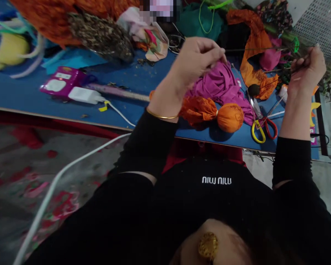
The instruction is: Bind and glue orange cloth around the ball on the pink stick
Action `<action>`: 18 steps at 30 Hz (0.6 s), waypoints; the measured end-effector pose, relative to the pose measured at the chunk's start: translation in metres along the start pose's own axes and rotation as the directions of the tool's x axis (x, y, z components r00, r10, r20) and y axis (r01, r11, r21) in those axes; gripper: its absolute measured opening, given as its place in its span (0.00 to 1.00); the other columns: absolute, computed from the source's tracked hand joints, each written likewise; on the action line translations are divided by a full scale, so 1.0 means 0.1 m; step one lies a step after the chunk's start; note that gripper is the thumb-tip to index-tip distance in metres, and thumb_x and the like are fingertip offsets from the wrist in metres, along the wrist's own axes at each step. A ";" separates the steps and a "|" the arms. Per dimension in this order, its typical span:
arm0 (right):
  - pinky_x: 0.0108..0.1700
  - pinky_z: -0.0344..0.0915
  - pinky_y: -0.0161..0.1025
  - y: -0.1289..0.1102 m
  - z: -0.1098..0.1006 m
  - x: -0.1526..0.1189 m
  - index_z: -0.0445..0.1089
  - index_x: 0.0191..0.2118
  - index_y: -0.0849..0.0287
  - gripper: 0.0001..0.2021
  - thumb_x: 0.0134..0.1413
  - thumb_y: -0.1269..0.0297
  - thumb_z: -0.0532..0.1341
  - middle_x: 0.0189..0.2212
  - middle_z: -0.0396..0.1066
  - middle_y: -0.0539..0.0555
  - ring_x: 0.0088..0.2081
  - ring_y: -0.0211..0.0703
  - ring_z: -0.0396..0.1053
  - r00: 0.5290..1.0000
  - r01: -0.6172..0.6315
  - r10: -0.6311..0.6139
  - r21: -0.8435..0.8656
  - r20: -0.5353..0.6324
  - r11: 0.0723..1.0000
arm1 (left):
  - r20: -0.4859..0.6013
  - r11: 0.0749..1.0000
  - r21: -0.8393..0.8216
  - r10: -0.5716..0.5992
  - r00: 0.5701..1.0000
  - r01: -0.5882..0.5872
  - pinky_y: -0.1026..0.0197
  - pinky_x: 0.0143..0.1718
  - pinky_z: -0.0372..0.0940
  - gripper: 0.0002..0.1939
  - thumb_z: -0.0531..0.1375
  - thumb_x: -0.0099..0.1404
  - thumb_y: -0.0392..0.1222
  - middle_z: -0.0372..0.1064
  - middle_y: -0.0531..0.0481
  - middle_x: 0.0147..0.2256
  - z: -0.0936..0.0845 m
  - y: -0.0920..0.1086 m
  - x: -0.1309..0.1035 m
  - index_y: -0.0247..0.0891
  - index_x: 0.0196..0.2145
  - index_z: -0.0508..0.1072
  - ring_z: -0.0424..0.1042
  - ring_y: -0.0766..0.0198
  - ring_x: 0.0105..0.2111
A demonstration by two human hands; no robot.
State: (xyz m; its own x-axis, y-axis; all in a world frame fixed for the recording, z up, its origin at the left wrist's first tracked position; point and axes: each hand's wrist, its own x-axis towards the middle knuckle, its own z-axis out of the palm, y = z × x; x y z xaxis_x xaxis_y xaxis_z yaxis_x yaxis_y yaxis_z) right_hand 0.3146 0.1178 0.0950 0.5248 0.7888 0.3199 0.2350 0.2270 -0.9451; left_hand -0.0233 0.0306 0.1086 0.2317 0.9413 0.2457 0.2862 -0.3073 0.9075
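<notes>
My left hand (pixel 197 59) is raised over the table with thumb and fingers pinched together. From that pinch a thin dark string (pixel 248 49) runs sideways, drawn out towards my right hand (pixel 309 68), whose fingers are also closed at the far right. Below my left hand lies a bunched magenta cloth (pixel 216 82). Nearer the table edge rests an orange cloth bundle (pixel 230 117), tied at a neck into a round ball. Scissors (pixel 260 127) with one yellow and one red handle lie between my forearms. Around my right fingers the string's end is hard to make out.
A purple power strip (pixel 62 84) with a white plug (pixel 85 95) sits on the blue table (pixel 121 77); its white cable (pixel 55 180) hangs off the front edge. Orange cloth (pixel 44 22), a bag of dark dried bits (pixel 102 36) and green cloth (pixel 198 22) crowd the back.
</notes>
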 end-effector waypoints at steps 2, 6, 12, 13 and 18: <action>0.41 0.69 0.46 0.15 -0.08 -0.02 0.60 0.34 0.48 0.18 0.71 0.42 0.51 0.32 0.66 0.54 0.33 0.43 0.65 0.997 0.075 -0.067 -0.262 0.037 0.962 | -0.120 0.984 0.162 0.088 0.989 -0.068 0.57 0.33 0.65 0.16 0.62 0.74 0.55 0.71 0.55 0.27 -0.21 0.00 -0.16 0.41 0.35 0.78 0.63 0.70 0.26; 0.61 0.61 0.58 0.09 -0.21 -0.53 0.76 0.45 0.62 0.24 0.63 0.42 0.64 0.52 0.72 0.73 0.56 0.62 0.69 0.955 0.286 -0.261 -0.671 0.141 0.684 | -0.142 0.918 0.390 0.135 0.981 -0.070 0.54 0.39 0.69 0.10 0.64 0.70 0.45 0.80 0.51 0.34 -0.30 -0.11 -0.52 0.39 0.35 0.81 0.74 0.62 0.34; 0.66 0.62 0.64 -0.32 -0.19 -1.83 0.76 0.56 0.52 0.25 0.67 0.40 0.57 0.55 0.73 0.63 0.61 0.64 0.68 0.621 0.766 -0.441 -0.384 0.648 0.515 | 0.160 0.820 0.561 0.026 0.987 -0.112 0.52 0.45 0.70 0.18 0.64 0.67 0.54 0.83 0.51 0.44 -0.04 -0.53 -0.83 0.48 0.52 0.83 0.80 0.53 0.44; 0.66 0.64 0.64 -0.32 -0.17 -1.99 0.74 0.58 0.51 0.27 0.65 0.39 0.58 0.56 0.72 0.62 0.62 0.65 0.68 0.556 0.776 -0.350 -0.321 0.754 0.543 | 0.180 0.805 0.581 0.020 0.984 -0.122 0.51 0.46 0.70 0.19 0.65 0.66 0.55 0.83 0.50 0.45 -0.02 -0.60 -0.85 0.48 0.52 0.83 0.80 0.51 0.45; 0.65 0.69 0.64 -0.15 -0.11 -2.43 0.66 0.67 0.50 0.33 0.61 0.41 0.63 0.62 0.70 0.65 0.64 0.68 0.68 0.529 0.725 -0.167 -0.341 0.832 0.598 | 0.158 0.771 0.630 -0.007 0.987 -0.095 0.51 0.46 0.70 0.19 0.66 0.63 0.55 0.83 0.47 0.45 -0.09 -0.81 -0.99 0.45 0.48 0.84 0.80 0.48 0.47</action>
State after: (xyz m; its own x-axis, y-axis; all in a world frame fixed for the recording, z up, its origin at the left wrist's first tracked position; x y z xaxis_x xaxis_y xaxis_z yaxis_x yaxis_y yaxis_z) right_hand 0.1925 -0.0838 0.0323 -0.4419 0.8548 0.2723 0.8003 0.5127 -0.3108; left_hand -0.0782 -0.0361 0.0138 0.3737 0.9095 0.1822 0.7840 -0.4146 0.4620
